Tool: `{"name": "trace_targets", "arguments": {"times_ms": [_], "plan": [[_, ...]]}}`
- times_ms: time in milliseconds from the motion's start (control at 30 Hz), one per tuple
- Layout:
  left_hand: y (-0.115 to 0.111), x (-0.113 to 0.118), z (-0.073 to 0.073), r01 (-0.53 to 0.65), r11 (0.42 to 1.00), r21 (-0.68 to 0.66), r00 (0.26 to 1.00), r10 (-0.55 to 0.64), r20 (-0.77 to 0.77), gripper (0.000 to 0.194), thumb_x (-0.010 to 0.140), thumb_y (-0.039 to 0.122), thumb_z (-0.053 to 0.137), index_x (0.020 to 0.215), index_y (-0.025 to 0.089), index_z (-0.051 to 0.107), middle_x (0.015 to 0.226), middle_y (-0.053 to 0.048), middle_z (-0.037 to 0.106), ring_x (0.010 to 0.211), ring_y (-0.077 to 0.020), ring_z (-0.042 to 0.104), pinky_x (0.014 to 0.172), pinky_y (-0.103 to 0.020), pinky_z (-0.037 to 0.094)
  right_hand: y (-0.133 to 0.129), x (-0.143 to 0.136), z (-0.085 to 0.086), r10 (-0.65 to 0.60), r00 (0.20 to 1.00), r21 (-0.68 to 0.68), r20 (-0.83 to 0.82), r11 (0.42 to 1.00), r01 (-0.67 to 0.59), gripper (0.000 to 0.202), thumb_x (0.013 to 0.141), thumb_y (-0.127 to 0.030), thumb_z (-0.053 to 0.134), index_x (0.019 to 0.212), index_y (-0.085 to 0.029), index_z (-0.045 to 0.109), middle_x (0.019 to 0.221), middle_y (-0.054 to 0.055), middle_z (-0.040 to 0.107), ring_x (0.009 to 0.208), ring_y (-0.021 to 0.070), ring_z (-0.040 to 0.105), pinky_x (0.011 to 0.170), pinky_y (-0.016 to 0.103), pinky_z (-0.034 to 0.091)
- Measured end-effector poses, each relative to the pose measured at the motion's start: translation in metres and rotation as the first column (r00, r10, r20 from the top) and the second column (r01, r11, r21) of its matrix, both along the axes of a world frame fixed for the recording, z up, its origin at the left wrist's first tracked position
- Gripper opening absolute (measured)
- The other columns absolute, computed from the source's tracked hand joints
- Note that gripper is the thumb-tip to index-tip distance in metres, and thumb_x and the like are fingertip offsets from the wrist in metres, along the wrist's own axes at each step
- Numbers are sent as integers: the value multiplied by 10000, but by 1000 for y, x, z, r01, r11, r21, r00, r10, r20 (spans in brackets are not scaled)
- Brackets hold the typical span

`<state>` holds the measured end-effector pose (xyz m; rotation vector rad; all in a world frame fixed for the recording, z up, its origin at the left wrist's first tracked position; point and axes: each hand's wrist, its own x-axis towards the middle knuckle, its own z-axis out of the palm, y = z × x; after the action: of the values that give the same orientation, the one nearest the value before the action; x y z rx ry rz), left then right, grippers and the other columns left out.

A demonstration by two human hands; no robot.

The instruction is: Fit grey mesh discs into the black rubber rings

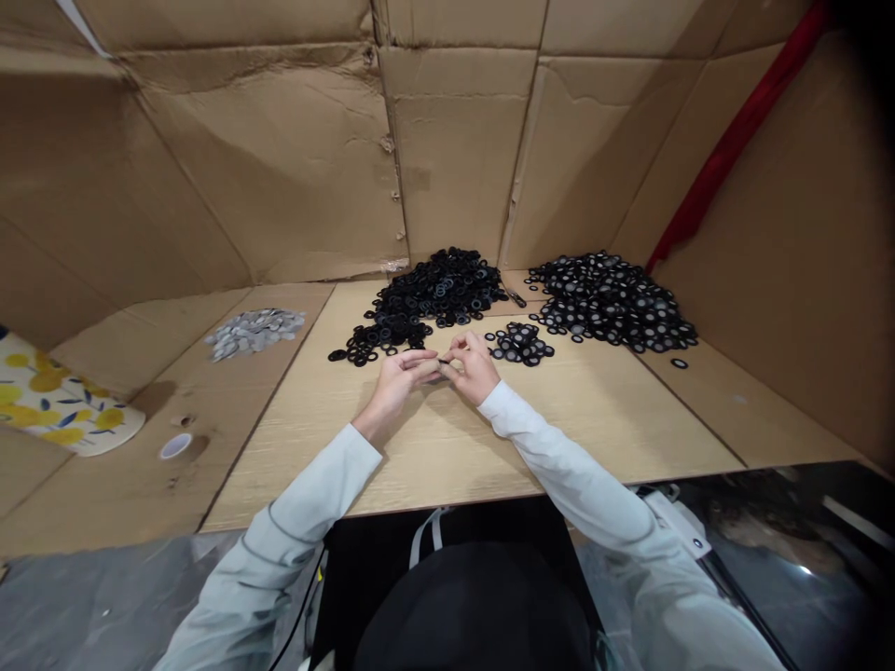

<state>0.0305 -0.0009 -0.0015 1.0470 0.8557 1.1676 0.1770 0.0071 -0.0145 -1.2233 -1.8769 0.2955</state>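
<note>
My left hand [401, 384] and my right hand [474, 367] meet over the middle of the wooden board, fingertips pinched together. Between them shows the dark edge of a small black ring [443, 362], mostly hidden by the fingers. Just beyond my hands rises a heap of black rings [447, 287], its loose front part spreading toward my left hand. A small cluster of black rings with grey centres [521, 344] lies right beside my right hand. Farther right is a large heap of the same grey-centred rings [615, 303]. Flat grey discs [255, 333] form a pile at the left.
The wooden board [447, 457] sits between cardboard sheets, with cardboard walls [458, 140] behind and at the sides. At the left stand a lemon-patterned container [66, 401] and a small white cup [175, 445]. A small dark tool [516, 296] lies between the heaps. A red strip [734, 140] hangs at the right.
</note>
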Motion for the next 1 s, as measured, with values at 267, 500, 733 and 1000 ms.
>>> {"name": "trace_targets", "arguments": {"times_ms": [267,500,733,1000], "plan": [[3,-1,-2,-85,996,-9,993,86,85,253,581,162,723,806,104,624,819,-78,671,732,-148,641,764,-293,491,1,-4,-1,121,878,-248,-463,934,-259,302,548,-377,726,771,-183,665,1001,66,499,943,196,502,796,338,416],[-3,7,-1,3,1000,-12,996,-2,92,294,572,202,738,836,112,646,897,-103,676,810,-182,639,824,-341,471,6,-6,-7,-33,810,-272,-586,949,-158,211,602,-406,652,581,-197,632,813,46,555,906,204,507,868,355,359],[3,-7,10,67,988,142,950,-19,-312,349,523,214,758,852,123,683,801,-104,695,738,-213,632,744,-345,482,4,-3,-8,-6,927,-239,-374,967,-90,143,621,-320,622,594,-181,603,884,61,511,877,201,491,748,328,403],[2,-6,8,47,978,203,953,17,-303,174,547,224,731,672,153,633,653,-36,626,580,-127,551,608,-274,441,1,-3,-3,-31,948,-178,-317,984,-27,151,648,-321,634,609,-175,624,845,36,430,856,185,470,805,344,387]]}}
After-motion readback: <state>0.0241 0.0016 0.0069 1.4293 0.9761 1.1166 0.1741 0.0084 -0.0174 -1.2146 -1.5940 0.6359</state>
